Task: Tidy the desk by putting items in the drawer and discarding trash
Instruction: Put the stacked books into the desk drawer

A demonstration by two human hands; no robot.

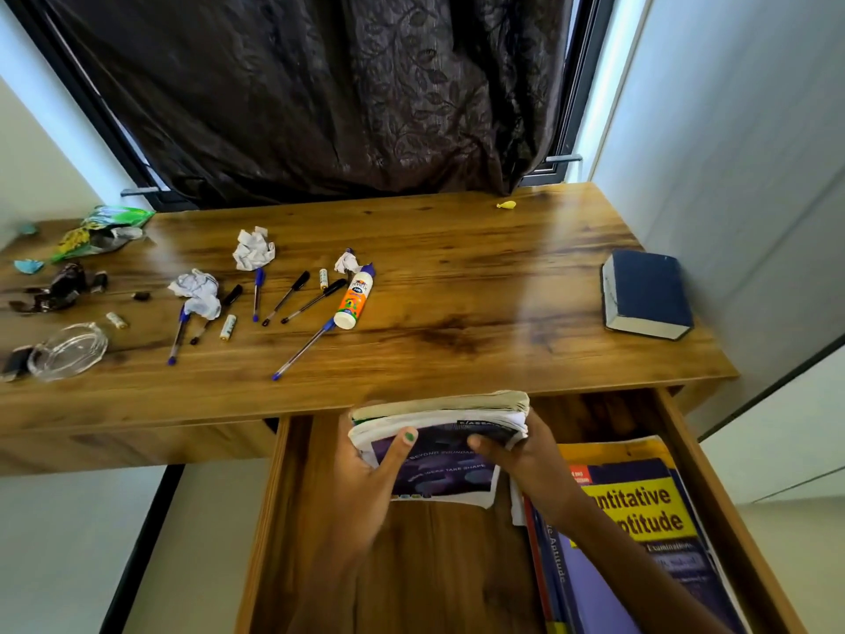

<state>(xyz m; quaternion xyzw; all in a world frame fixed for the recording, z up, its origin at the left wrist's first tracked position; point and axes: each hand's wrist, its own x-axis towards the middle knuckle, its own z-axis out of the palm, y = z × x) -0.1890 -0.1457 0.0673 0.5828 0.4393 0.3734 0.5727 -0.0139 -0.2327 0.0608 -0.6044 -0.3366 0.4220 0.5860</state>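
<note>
Both hands hold a stack of notebooks (439, 432) with a purple cover over the open wooden drawer (439, 565). My left hand (366, 469) grips the stack's left side, thumb on the cover. My right hand (516, 450) grips its right side. A yellow and purple aptitude book (640, 533) lies in the drawer's right half. On the desk (457, 276) lie several pens (292, 295), a glue bottle (354, 297), small batteries (227, 327), crumpled paper balls (253, 249) and a thick blue book (644, 295).
Snack wrappers (98, 231) and dark foil scraps (64, 288) lie at the desk's far left, beside a glass ashtray (68, 352). A small yellow object (506, 204) sits near the back edge. A dark curtain (320, 84) hangs behind the desk, with a white wall at the right.
</note>
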